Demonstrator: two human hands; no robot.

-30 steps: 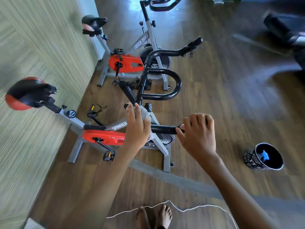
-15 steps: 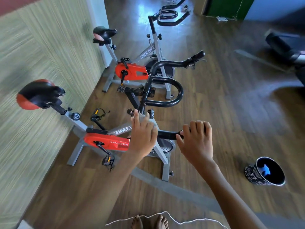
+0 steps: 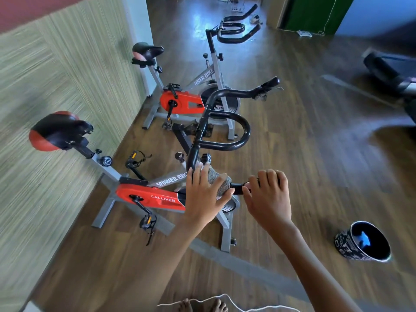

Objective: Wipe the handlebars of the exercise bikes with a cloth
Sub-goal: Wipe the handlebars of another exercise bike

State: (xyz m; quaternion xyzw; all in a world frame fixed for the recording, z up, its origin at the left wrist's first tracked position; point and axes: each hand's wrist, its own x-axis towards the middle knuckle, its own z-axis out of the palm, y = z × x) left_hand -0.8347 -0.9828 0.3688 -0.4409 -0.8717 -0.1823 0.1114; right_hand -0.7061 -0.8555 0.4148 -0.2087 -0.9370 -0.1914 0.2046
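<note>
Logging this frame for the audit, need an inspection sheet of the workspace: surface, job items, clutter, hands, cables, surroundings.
Surface: wooden floor, a grey strip running across it.
Job's things: near bike handlebar, black; grey cloth wrapped on its near arm; far bike handlebar untouched.
Clutter: patterned bucket on the floor at right, something blue inside.
Hands: left hand clasps the cloth on the bar; right hand grips the bar end.
Cables: white cord by bare feet.
Surroundings: striped wall left, green door far back.

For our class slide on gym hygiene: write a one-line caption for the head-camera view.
Left hand presses a grey cloth around the near spin bike's black handlebar; right hand grips its end.
</note>
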